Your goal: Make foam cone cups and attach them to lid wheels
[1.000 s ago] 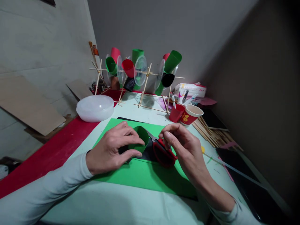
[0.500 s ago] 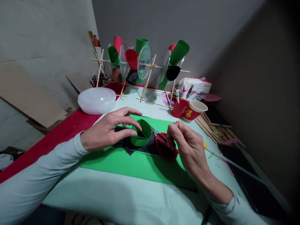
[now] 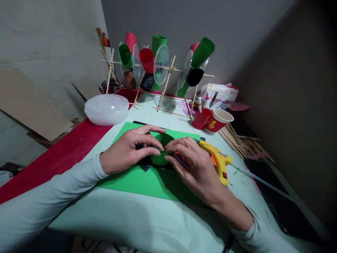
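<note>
A short green paper tube [image 3: 159, 149] stands on a black strip [image 3: 143, 162] laid over a green sheet [image 3: 147, 182]. My left hand [image 3: 129, 149] grips the tube from the left, thumb and fingers around its wall. My right hand [image 3: 193, 167] presses the tube's right side with its fingertips. Red-handled scissors [image 3: 181, 160] lie mostly hidden under my right hand. A yellow glue gun [image 3: 218, 160] lies on the table just right of that hand, untouched.
A stick frame carrying green, red and black paper tubes and clear discs [image 3: 160, 70] stands at the back. A white plastic bowl [image 3: 107, 109] sits at left, red paper cups [image 3: 214, 120] with pens and a bundle of sticks [image 3: 238, 142] at right.
My right hand has moved left from above the scissors onto the green tube, joining the left hand. The yellow glue gun has come into view beside it.
</note>
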The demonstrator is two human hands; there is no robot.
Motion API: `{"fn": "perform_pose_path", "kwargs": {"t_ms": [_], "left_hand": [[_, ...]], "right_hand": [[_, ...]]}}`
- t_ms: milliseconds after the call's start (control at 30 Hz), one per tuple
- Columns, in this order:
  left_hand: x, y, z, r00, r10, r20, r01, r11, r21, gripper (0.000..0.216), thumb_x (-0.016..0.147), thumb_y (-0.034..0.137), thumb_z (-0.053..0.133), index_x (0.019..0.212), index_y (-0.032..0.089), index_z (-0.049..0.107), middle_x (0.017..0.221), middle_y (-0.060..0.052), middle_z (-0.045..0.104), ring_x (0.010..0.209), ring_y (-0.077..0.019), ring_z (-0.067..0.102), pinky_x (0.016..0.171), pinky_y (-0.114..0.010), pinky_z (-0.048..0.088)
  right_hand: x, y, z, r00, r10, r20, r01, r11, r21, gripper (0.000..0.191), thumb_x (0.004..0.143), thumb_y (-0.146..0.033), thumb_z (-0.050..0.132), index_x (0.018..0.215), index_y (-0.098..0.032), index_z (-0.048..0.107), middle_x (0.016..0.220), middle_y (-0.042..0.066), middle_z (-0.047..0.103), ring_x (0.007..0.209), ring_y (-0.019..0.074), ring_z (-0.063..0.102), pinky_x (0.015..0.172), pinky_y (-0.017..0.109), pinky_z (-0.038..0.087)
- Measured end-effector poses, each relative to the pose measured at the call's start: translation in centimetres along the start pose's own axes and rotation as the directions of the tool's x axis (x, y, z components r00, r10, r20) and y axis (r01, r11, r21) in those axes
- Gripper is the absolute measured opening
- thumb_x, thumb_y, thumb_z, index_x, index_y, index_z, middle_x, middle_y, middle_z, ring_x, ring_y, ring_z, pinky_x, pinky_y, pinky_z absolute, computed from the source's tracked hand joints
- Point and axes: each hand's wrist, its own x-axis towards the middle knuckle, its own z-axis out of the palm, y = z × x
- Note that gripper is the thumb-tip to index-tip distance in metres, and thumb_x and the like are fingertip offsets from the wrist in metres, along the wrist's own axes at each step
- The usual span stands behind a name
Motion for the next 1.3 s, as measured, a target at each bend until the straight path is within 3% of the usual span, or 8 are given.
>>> {"fn": "perform_pose_path", "kwargs": {"t_ms": [100, 200, 267, 333, 433, 567, 967, 1300], "left_hand": [[0.0, 0.0, 0.2, 0.977, -0.133, -0.166, 0.121, 0.989, -0.083, 0.024, 0.085, 0.032, 0.071, 0.108, 0.026, 0.076, 0.128, -0.004, 0.067, 0.095, -0.0167, 0.064, 0.084, -0.025, 0.05], [0.1, -0.4, 0.1, 0.898, -0.299, -0.324, 0.253, 0.951, -0.178, 0.023, 0.083, 0.039, 0.072, 0.101, 0.024, 0.073, 0.098, -0.001, 0.071, 0.072, -0.0121, 0.059, 0.066, -0.021, 0.048], [0.2, -0.7, 0.1, 0.867, -0.402, -0.294, 0.315, 0.9, -0.302, 0.027, 0.081, 0.045, 0.072, 0.09, 0.02, 0.07, 0.083, -0.001, 0.068, 0.062, -0.0113, 0.054, 0.056, -0.021, 0.046], [0.2, -0.8, 0.3, 0.861, -0.479, -0.17, 0.38, 0.828, -0.412, 0.033, 0.08, 0.051, 0.072, 0.084, 0.018, 0.068, 0.077, -0.002, 0.066, 0.062, -0.0122, 0.053, 0.054, -0.021, 0.045], [0.2, -0.5, 1.1, 0.844, -0.536, 0.008, 0.462, 0.721, -0.516, 0.036, 0.078, 0.052, 0.074, 0.082, 0.017, 0.069, 0.069, -0.002, 0.062, 0.062, -0.0125, 0.052, 0.054, -0.021, 0.045], [0.0, 0.3, 2.3, 0.833, -0.545, 0.093, 0.465, 0.6, -0.651, 0.034, 0.068, 0.044, 0.084, 0.077, 0.016, 0.068, 0.065, 0.0, 0.06, 0.06, -0.0098, 0.05, 0.055, -0.018, 0.042], [-0.5, 0.5, 2.8, 0.74, -0.673, 0.009, 0.471, 0.509, -0.721, 0.043, 0.061, 0.04, 0.09, 0.054, 0.016, 0.056, 0.049, 0.002, 0.053, 0.047, -0.0068, 0.043, 0.044, -0.016, 0.033], [-0.4, 1.2, 3.3, 0.734, -0.678, 0.027, 0.394, 0.393, -0.831, 0.041, 0.054, 0.032, 0.095, 0.061, 0.016, 0.058, 0.058, 0.006, 0.047, 0.049, -0.0063, 0.046, 0.044, -0.018, 0.037]], "right_hand": [[0.0, 0.2, -0.1, 0.975, 0.196, -0.101, -0.183, 0.975, 0.123, 0.006, 0.092, -0.022, 0.066, 0.089, -0.018, 0.064, 0.083, 0.003, 0.065, 0.076, 0.0162, 0.058, 0.07, 0.03, 0.046], [0.2, 0.4, -0.2, 0.879, 0.455, -0.145, -0.394, 0.861, 0.321, 0.015, 0.089, -0.032, 0.068, 0.085, -0.018, 0.064, 0.072, -0.001, 0.058, 0.064, 0.0131, 0.05, 0.06, 0.027, 0.041], [0.4, 0.4, -0.4, 0.811, 0.567, -0.142, -0.456, 0.766, 0.454, 0.018, 0.085, -0.034, 0.07, 0.082, -0.018, 0.064, 0.069, -0.003, 0.055, 0.062, 0.0122, 0.048, 0.058, 0.025, 0.04], [0.5, 0.4, -0.6, 0.77, 0.623, -0.138, -0.461, 0.692, 0.556, 0.02, 0.084, -0.036, 0.07, 0.083, -0.018, 0.064, 0.069, -0.003, 0.056, 0.063, 0.0123, 0.049, 0.059, 0.025, 0.041], [0.4, 0.3, -0.6, 0.762, 0.631, -0.145, -0.429, 0.66, 0.617, 0.021, 0.086, -0.039, 0.068, 0.085, -0.018, 0.065, 0.072, -0.002, 0.06, 0.066, 0.0132, 0.052, 0.062, 0.026, 0.043], [0.3, -0.1, -0.5, 0.793, 0.591, -0.146, -0.401, 0.688, 0.605, 0.021, 0.091, -0.038, 0.062, 0.086, -0.018, 0.065, 0.078, 0.0, 0.062, 0.072, 0.014, 0.054, 0.066, 0.026, 0.043], [-0.2, -0.8, 0.5, 0.794, 0.608, -0.026, -0.511, 0.689, 0.514, 0.027, 0.093, -0.047, 0.057, 0.086, -0.021, 0.06, 0.07, -0.003, 0.05, 0.061, 0.0125, 0.042, 0.055, 0.027, 0.033], [-0.2, -1.0, 0.6, 0.832, 0.552, -0.061, -0.449, 0.734, 0.51, 0.022, 0.094, -0.038, 0.059, 0.082, -0.02, 0.059, 0.066, -0.004, 0.048, 0.06, 0.0113, 0.041, 0.057, 0.026, 0.033]]}}
